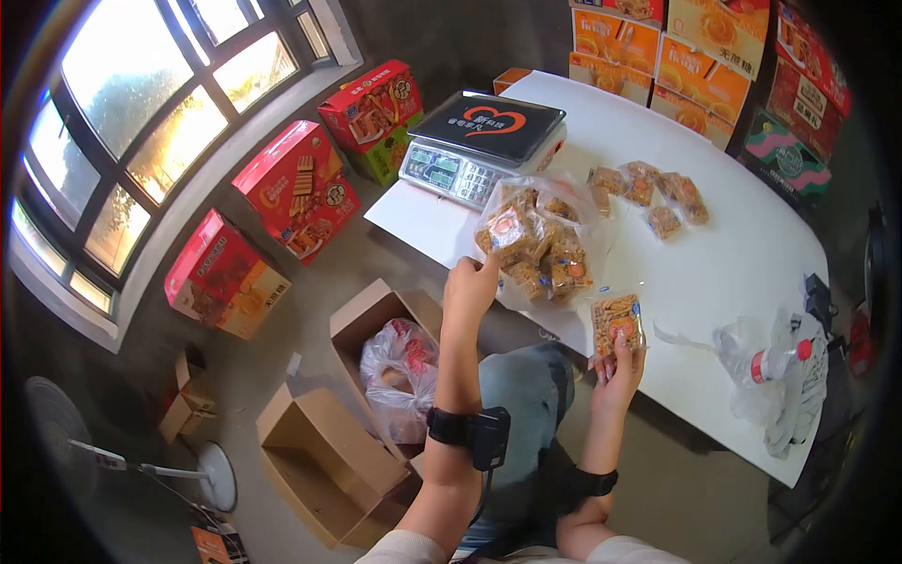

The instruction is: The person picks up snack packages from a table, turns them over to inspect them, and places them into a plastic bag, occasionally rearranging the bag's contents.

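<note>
My right hand (616, 367) grips a wrapped snack packet (617, 322) by its lower end, over the table's near edge. The packet is clear, with a golden nutty-looking bar inside and a red and orange label. At the left side of a clear plastic bag (584, 209), my left hand (472, 287) is closed with its fingertips on the bag's edge; part of the grip is hidden. The bag stands open on the table and is filled with several similar packets (507, 232). More loose packets (641, 183) lie behind it to the right.
A digital scale (484, 132) stands behind the bag on the white table (695, 282). At right lie a plastic bottle (780, 362) and crumpled bags (794, 404). Cardboard boxes (329, 461) stand on the floor at left, one holding a filled bag (399, 376). A fan (216, 477) stands nearby.
</note>
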{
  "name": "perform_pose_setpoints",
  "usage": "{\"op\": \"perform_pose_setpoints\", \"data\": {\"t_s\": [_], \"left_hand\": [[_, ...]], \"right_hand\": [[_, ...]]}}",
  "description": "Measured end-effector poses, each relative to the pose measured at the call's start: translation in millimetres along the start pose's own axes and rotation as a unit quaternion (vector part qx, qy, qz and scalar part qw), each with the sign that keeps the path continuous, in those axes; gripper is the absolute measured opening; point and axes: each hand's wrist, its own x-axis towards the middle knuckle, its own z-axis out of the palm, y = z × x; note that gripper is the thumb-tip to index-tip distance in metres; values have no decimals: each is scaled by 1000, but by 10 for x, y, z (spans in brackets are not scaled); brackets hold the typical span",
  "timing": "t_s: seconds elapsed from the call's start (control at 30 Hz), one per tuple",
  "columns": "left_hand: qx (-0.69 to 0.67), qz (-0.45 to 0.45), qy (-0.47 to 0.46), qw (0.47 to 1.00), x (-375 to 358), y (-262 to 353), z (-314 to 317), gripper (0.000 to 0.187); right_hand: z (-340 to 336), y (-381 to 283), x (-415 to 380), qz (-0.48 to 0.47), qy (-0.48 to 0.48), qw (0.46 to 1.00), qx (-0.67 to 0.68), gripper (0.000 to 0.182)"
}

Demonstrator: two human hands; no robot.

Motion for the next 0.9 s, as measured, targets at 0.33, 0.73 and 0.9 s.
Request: {"op": "perform_pose_setpoints", "data": {"t_s": [0.33,0.73,0.9], "left_hand": [[126,-24,91,988,-4,-36,478,56],[-110,163,196,961,7,38,418,25],[-131,234,217,939,-19,58,436,21]], "right_hand": [[19,-57,199,-101,-96,983,-122,59],[1095,181,738,-420,-261,642,-586,54],[1308,483,1143,-383,-372,497,-684,40]]}}
